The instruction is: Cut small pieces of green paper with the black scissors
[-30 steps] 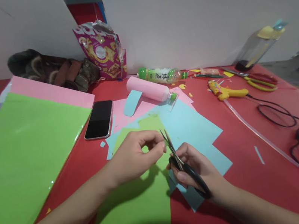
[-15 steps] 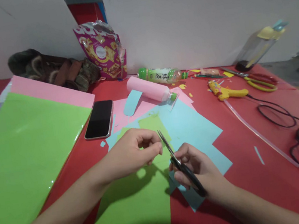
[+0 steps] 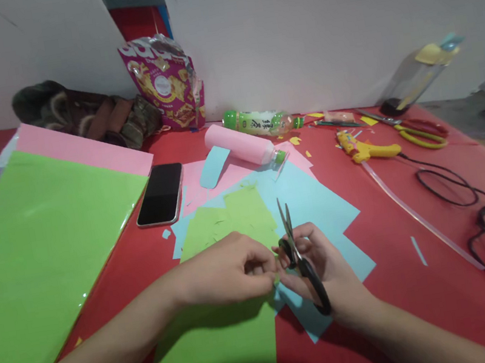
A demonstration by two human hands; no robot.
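Black-handled scissors (image 3: 298, 258) sit in the right hand (image 3: 325, 269), blades pressed together and pointing up and away, low over the green sheet (image 3: 228, 325) at the near middle of the red desk (image 3: 405, 278). The right fingers are curled through and around the handle loops, holding the tool upright. The left hand (image 3: 224, 273) meets it from the left, thumb and fingertips pinched on what looks like a tiny green scrap (image 3: 277, 278) right at the scissor handles; the piece is too small to make out clearly. Under both hands the green sheet overlaps light blue paper (image 3: 320, 206), with pink paper behind and a pink roll (image 3: 239, 143) lying across it. A phone (image 3: 160, 193) lies face up to the left, beside a large green sheet in plastic (image 3: 37, 251). Farther right are a yellow glue gun (image 3: 366, 149) with its black cord (image 3: 475, 200), and a second pair of scissors with yellow handles (image 3: 419, 132). The risk here, as I judge it, lies in how close the left fingertips are to the blades: a piece this small gives little to hold, so it could slip free and vanish among the scraps, or a fingertip could get nicked if the blades part and bite while the pinch is so near them.
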